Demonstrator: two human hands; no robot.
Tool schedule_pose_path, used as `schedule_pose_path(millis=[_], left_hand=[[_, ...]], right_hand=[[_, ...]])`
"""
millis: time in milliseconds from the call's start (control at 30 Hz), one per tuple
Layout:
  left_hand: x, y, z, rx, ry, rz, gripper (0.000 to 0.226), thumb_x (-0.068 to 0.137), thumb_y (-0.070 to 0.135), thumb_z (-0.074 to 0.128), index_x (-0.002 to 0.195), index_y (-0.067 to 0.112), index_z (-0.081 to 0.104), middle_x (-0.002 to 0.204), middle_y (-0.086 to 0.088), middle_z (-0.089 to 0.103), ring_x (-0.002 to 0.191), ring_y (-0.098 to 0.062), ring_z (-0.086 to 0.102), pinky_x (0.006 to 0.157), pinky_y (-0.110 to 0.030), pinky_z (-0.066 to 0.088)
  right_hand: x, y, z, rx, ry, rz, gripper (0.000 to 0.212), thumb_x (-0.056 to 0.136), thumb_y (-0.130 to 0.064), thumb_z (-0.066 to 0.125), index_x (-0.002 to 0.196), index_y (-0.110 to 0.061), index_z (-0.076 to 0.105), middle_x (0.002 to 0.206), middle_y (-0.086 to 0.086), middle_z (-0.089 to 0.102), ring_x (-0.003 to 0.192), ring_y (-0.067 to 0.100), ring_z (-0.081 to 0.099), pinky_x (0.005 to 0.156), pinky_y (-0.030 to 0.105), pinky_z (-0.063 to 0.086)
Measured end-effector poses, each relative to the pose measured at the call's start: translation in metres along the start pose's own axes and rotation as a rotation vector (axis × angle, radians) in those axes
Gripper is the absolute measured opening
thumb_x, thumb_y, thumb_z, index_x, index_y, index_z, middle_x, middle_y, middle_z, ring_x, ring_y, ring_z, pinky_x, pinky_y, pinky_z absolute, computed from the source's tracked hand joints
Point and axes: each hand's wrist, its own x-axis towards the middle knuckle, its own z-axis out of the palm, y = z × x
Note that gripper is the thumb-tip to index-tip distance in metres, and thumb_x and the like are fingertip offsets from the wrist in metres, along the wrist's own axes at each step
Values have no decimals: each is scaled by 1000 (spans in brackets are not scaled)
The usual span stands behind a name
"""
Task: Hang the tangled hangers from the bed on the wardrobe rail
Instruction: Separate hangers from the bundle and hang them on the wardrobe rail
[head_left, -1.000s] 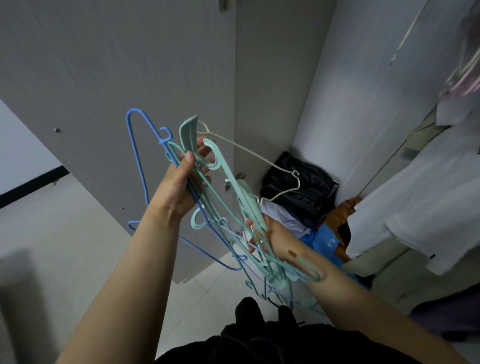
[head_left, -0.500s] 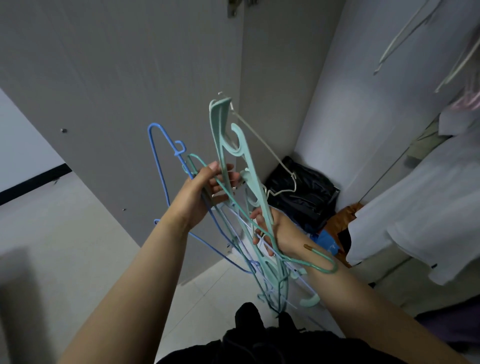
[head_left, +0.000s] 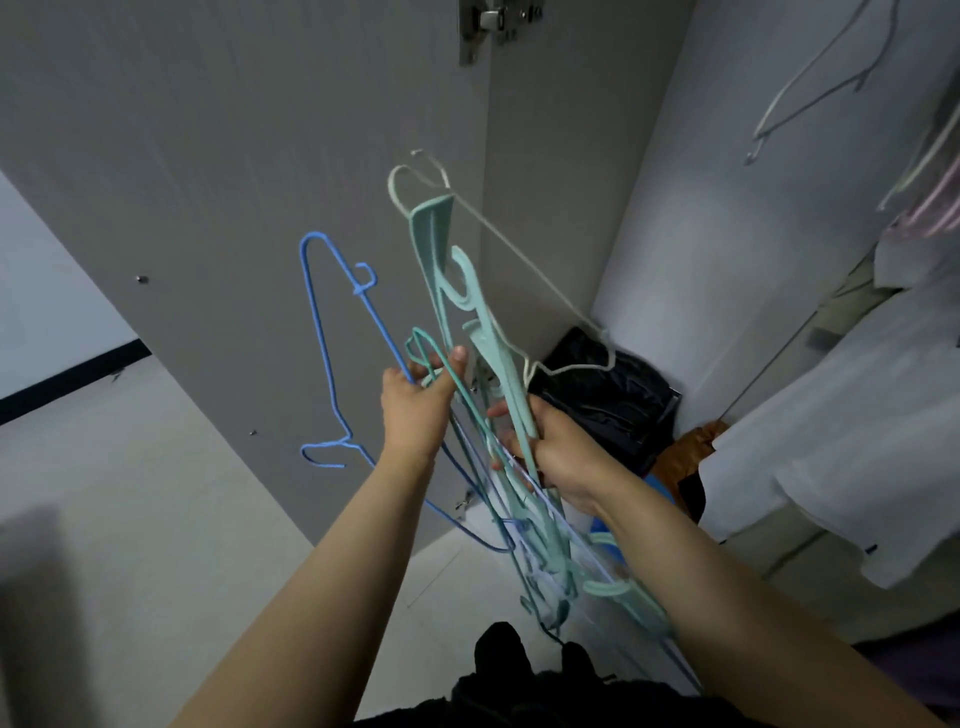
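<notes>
I hold a tangle of hangers in front of an open wardrobe. My left hand (head_left: 418, 402) pinches the thin blue wire hanger (head_left: 318, 332) and thin teal wires near their tops. My right hand (head_left: 558, 449) is closed around the flat mint plastic hangers (head_left: 467, 306), which stand nearly upright. A white wire hanger (head_left: 524, 265) is caught on the mint ones and trails right toward the wardrobe floor. The lower ends of the bundle hang down between my forearms. The rail is out of view.
The grey wardrobe door (head_left: 218, 156) stands open on the left, its hinge (head_left: 488, 23) at the top. Pale hangers (head_left: 810, 88) and white garments (head_left: 852, 447) hang at the right. A black bag (head_left: 613, 395) and folded clothes lie on the wardrobe floor.
Both hands have lifted the bundle higher and closer together. The mint hangers have swung from tilted to nearly upright, and the white hanger's hook has risen above them.
</notes>
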Motion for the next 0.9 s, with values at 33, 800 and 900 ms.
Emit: schedule_pose_path(millis=[33,800,900], left_hand=[[-2,0,2,-103,-31,-93,48,68,60,75,91,17,72,99,-9,73,95,-19,69,88,-39,55],[-25,-10,29,-192,-454,-262,27,96,42,53,90,30,77,77,-4,69,77,-22,64,80,-42,51],[-23,-5,33,-111,-373,-243,30,91,42,61,100,16,73,82,-5,71,77,-22,67,77,-41,56]], right_hand=[[1,0,0,-16,10,-6,20,99,-9,45,106,-24,55,78,5,63,67,17,67,43,23,43],[3,-31,-33,-25,-74,-138,23,97,0,44,116,-2,57,58,11,57,45,24,53,46,30,48],[3,-32,-38,2,-4,-150,19,96,2,49,112,0,58,57,10,58,46,20,57,45,27,49]])
